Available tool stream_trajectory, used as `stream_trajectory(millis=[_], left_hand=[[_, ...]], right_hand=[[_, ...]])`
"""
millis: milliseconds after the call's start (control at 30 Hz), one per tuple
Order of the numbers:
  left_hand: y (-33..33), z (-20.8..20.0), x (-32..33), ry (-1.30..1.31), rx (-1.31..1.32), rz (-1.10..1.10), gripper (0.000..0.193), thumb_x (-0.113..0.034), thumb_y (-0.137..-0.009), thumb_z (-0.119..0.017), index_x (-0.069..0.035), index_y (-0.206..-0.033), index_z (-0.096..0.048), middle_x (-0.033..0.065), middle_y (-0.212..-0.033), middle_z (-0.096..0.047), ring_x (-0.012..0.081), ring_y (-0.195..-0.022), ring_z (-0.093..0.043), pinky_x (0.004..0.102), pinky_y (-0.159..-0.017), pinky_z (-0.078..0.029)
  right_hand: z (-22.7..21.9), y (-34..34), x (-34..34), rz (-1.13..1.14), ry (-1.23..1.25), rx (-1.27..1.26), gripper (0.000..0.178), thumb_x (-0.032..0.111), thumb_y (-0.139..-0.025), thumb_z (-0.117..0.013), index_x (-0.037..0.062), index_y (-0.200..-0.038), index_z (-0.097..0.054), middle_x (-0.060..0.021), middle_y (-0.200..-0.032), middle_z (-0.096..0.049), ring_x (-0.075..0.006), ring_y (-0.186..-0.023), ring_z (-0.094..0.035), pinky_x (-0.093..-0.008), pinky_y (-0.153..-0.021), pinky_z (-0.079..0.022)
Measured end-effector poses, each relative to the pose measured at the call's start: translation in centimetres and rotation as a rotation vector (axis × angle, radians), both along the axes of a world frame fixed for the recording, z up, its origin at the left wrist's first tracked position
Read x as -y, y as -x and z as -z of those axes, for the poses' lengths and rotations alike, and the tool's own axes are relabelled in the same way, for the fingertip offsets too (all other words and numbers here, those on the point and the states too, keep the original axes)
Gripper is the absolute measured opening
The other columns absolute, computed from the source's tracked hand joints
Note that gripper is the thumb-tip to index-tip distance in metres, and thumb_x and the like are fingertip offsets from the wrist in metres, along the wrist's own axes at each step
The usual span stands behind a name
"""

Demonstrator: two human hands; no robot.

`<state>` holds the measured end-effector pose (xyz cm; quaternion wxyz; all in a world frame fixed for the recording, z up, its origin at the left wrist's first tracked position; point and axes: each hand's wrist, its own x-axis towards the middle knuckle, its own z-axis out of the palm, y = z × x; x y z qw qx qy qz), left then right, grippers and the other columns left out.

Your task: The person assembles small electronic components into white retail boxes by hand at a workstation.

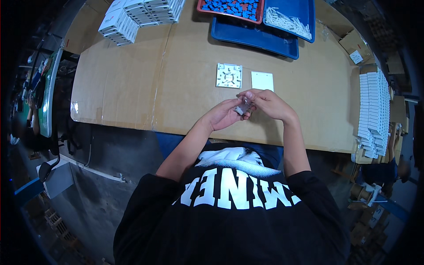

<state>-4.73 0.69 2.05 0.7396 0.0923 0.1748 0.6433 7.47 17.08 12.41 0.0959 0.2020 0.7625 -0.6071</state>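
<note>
My left hand (222, 115) and my right hand (270, 103) meet above the near part of the cardboard-covered table. Between them is a small clear plastic bag (242, 107) with something whitish in it; its contents are too small to make out. The left fingers cradle it from below, while the right thumb and fingers pinch its upper end. Just beyond the hands lies an open square white plastic box (229, 76) with a round inner part and dark slots. To its right, a flat white square cover (262, 81) lies partly behind my right hand.
Stacked white boxes (119, 26) stand at the far left. A red tray (263, 17) of blue parts, a blue tray (312, 22) of white sticks and another blue tray (251, 40) lie at the back. Tall white stacks (371, 110) line the right edge. Other people work at both sides.
</note>
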Motion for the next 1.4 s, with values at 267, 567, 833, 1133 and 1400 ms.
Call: stream_trajectory(millis=[267, 567, 833, 1133, 1400], left_hand=[[-0.1, 0.5, 0.0, -0.029, -0.032, -0.003, 0.039, -0.034, -0.109, -0.049, -0.003, -0.13, -0.058, 0.0082, -0.109, -0.066, 0.0208, -0.099, -0.063, 0.0356, -0.092, -0.051], [0.0, 0.9, -0.4, 0.006, 0.016, 0.068, 0.053, -0.043, -0.112, -0.039, -0.001, -0.142, -0.051, 0.0136, -0.122, -0.066, 0.0232, -0.1, -0.064, 0.038, -0.094, -0.05], [-0.2, 0.2, -0.4, 0.007, 0.016, 0.076, 0.054, -0.039, -0.11, -0.046, 0.0, -0.148, -0.048, 0.012, -0.126, -0.065, 0.02, -0.098, -0.063, 0.0358, -0.092, -0.052], [-0.2, -0.9, -0.1, -0.003, -0.044, 0.041, 0.053, -0.034, -0.11, -0.049, -0.002, -0.152, -0.044, 0.0126, -0.131, -0.063, 0.0193, -0.101, -0.064, 0.0353, -0.093, -0.053], [0.3, 0.4, -0.1, -0.012, 0.073, 0.077, 0.053, -0.038, -0.112, -0.042, -0.003, -0.153, -0.042, 0.0155, -0.135, -0.061, 0.0231, -0.103, -0.065, 0.0377, -0.095, -0.053]], right_hand=[[1.3, -0.3, 1.1, -0.056, 0.062, -0.001, 0.048, 0.038, -0.11, -0.052, -0.0064, -0.112, -0.071, -0.0087, -0.098, -0.072, -0.014, -0.077, -0.065, -0.0305, -0.075, -0.054], [0.1, 0.5, -4.2, -0.005, -0.03, -0.084, 0.041, 0.032, -0.108, -0.058, -0.0052, -0.118, -0.071, -0.0075, -0.107, -0.074, -0.0131, -0.09, -0.065, -0.0296, -0.085, -0.053], [2.5, 6.6, -17.8, 0.59, -0.694, -0.464, 0.031, 0.014, -0.095, -0.066, 0.0018, -0.123, -0.07, -0.0197, -0.11, -0.075, -0.0322, -0.103, -0.073, -0.0387, -0.091, -0.055], [0.8, 14.6, -25.5, 0.525, -1.361, -0.413, 0.028, 0.006, -0.085, -0.064, 0.011, -0.111, -0.075, -0.0116, -0.11, -0.066, -0.0335, -0.109, -0.063, -0.0481, -0.09, -0.051], [1.1, 15.9, -26.7, 0.339, -1.539, -0.243, 0.019, 0.008, -0.085, -0.063, 0.0115, -0.098, -0.077, -0.0109, -0.107, -0.066, -0.0294, -0.111, -0.062, -0.0491, -0.093, -0.047]])
